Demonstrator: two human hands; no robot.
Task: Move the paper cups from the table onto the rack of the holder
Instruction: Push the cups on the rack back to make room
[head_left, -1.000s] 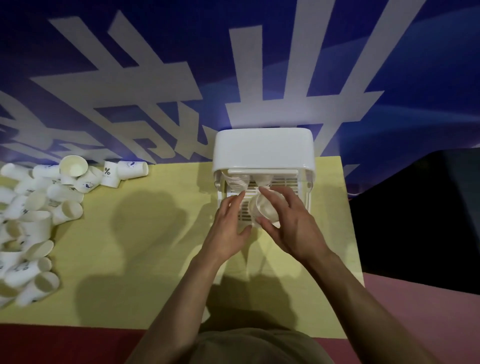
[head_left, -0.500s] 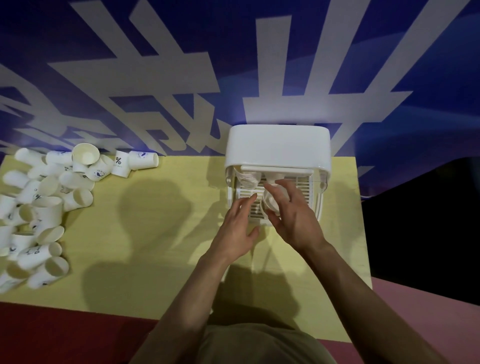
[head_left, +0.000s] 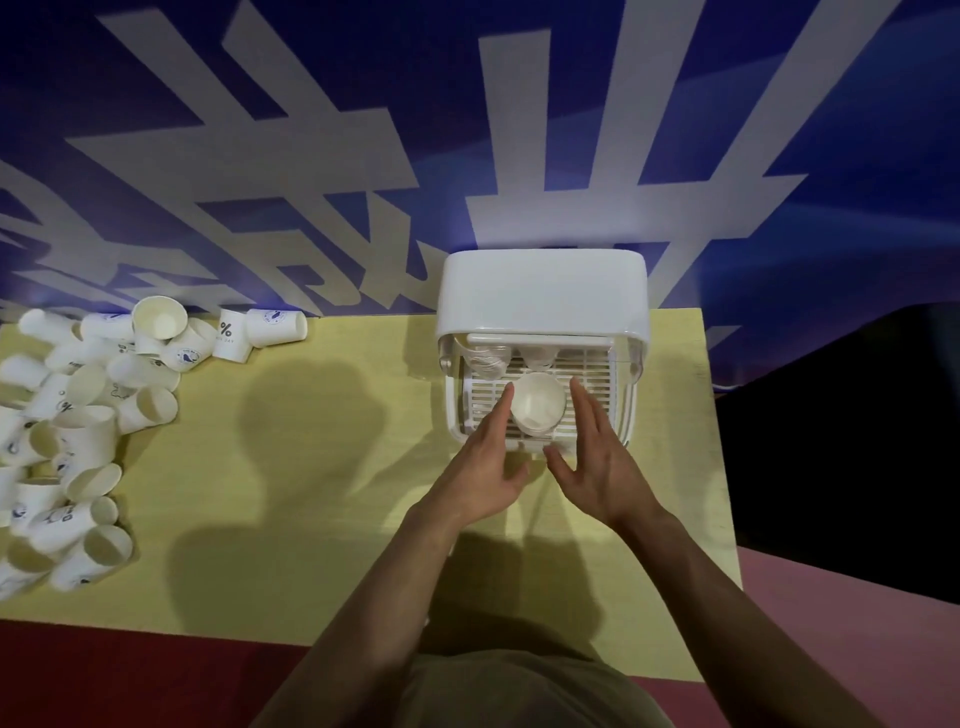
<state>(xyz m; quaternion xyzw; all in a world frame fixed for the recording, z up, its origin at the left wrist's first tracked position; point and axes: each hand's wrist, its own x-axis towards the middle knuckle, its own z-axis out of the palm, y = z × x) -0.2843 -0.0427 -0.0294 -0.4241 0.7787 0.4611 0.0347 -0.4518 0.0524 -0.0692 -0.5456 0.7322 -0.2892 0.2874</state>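
Observation:
A white holder (head_left: 540, 301) with a lid stands at the back of the yellow table (head_left: 291, 467). Its slatted rack (head_left: 592, 384) is pulled out toward me. One white paper cup (head_left: 537, 408) stands mouth-up on the rack, and more cups (head_left: 488, 358) sit deeper under the lid. My left hand (head_left: 483, 462) lies just left of the cup with straight fingers. On the cup's right is my right hand (head_left: 597, 457), fingers straight too. Neither hand holds the cup. A heap of several paper cups (head_left: 78, 415) lies at the table's left.
A blue wall with large white characters (head_left: 467, 156) rises behind the table. Dark space (head_left: 841, 441) lies to the right of the table edge. A red surface (head_left: 104, 670) runs along the near edge.
My right hand has let go of the cup, which now stands on the rack. Both hands have opened and drawn back a little toward me.

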